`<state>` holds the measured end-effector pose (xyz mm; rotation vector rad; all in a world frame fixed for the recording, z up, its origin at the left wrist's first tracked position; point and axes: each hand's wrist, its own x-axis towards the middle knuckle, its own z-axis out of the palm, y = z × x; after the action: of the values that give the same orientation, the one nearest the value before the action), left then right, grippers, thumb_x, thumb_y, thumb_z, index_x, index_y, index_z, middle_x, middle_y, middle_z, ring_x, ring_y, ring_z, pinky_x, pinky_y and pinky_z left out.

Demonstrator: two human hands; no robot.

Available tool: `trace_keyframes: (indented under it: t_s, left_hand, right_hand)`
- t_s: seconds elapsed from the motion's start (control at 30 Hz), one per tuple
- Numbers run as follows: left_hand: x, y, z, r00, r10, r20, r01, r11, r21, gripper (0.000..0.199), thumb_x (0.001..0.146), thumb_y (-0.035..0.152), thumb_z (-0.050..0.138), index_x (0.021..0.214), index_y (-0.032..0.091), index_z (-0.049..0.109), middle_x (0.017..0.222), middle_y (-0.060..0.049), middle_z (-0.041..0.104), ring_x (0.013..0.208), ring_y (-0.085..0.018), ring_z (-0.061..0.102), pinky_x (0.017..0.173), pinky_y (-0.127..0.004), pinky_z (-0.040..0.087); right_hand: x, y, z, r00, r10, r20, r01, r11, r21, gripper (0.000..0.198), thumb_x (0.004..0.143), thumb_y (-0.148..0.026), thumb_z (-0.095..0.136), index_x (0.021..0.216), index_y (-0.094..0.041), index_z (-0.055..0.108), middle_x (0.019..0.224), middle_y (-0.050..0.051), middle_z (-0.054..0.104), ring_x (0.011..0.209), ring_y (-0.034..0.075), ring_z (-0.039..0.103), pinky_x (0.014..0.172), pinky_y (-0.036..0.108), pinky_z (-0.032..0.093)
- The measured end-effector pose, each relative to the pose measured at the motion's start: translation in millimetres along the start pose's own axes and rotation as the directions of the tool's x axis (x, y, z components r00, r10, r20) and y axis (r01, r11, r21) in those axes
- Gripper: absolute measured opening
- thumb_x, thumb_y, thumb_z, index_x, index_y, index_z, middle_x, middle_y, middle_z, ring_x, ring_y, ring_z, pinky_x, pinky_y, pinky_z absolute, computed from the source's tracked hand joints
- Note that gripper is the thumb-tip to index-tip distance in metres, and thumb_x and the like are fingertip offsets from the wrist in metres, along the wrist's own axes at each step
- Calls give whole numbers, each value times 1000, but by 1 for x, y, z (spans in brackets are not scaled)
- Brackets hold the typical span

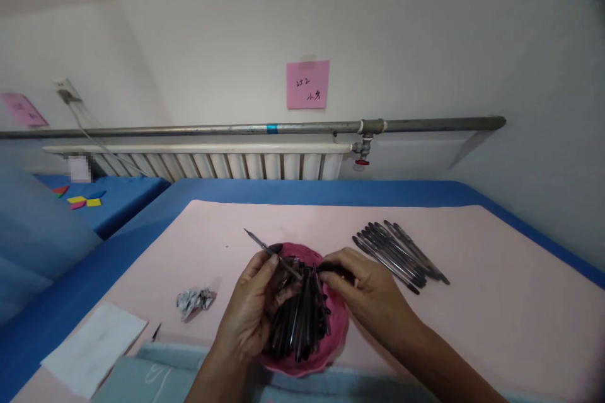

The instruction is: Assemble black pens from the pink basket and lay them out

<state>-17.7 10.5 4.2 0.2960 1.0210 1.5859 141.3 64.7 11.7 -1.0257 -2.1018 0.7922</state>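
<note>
Left hand [253, 302] pinches uncapped pen [259, 242] over far-left side of pink basket [338, 334]; long axis runs far left to near right, rear end toward right hand [366, 283], fingers curled beside heaped pens [295, 327], grip unclear.

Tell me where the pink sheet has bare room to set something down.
Widest: the pink sheet right of the loose pens, toward the blue edge. Smaller: between the crumpled paper and the sheet's far edge, bar a dark speck. Crowded: the pen-filled basket with the left hand and right hand at it, and the near-left, under white paper and cloth.
</note>
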Motion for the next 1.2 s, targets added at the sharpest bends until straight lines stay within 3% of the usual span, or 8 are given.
trace_keyframes:
  t_s: [0.13,0.4,0.67,0.73,0.83,0.9,1.07,1.2]
  left_hand:
    - [-2,0,2,1000,-4,4,4,997,-76,14,72,10,61,84,16,58,77,-4,68,72,-15,66,70,-32,55]
    - [0,-9,2,999,13,38,-10,995,-95,19,71,13,65,88,16,57,81,-4,69,79,-16,66,74,-29,53]
    - [-2,-12,5,998,46,50,-44,998,-51,20,68,20,68,85,16,58,78,-3,69,75,-15,66,72,-28,53]
    - [-3,-11,5,997,45,59,-42,998,-40,18,69,21,67,83,15,57,77,-4,69,75,-15,66,73,-29,53]
    - [-3,-9,6,995,52,82,-50,998,-26,17,70,21,66,83,14,57,77,-5,70,75,-16,67,73,-28,53]
    - [-3,-8,6,995,59,86,-58,998,-18,17,70,21,66,83,14,58,78,-5,70,74,-16,66,72,-28,53]
    - [-6,-8,6,996,61,70,-60,998,-16,17,70,21,66,82,13,57,78,-6,69,74,-16,66,71,-27,53]
    - [-6,-7,7,997,56,60,-56,998,-1,17,69,20,67,81,13,57,76,-6,69,72,-15,66,69,-27,53]
  right_hand:
    - [-3,-4,6,998,53,37,-60,974,219,11,75,-18,54,77,-23,63,77,-1,63,72,15,58,67,26,44]
    - [-7,-5,12,997,75,-1,-72,962,263,11,76,-20,53,78,-23,64,76,-1,64,71,15,58,67,26,44]
    - [-9,-1,11,980,-196,-40,198,980,37,13,81,-21,50,85,-23,63,80,4,64,79,18,56,73,31,43]
    - [-9,0,12,995,-97,-37,100,987,122,11,81,-24,50,82,-22,62,77,3,62,75,17,55,69,30,43]
    - [-7,0,13,983,167,74,-182,930,320,14,82,-29,48,77,-21,58,64,-1,56,60,14,52,55,25,41]
    - [-6,-1,12,968,208,139,-245,903,352,16,83,-32,47,79,-20,57,63,-2,55,58,13,51,54,24,41]
    - [-6,-2,10,998,-62,23,61,998,26,8,76,-17,52,83,-20,56,77,2,60,75,17,53,67,28,42]
    - [-9,0,10,950,-311,20,310,936,-168,17,80,-10,41,85,-19,55,79,6,59,77,19,52,69,32,43]
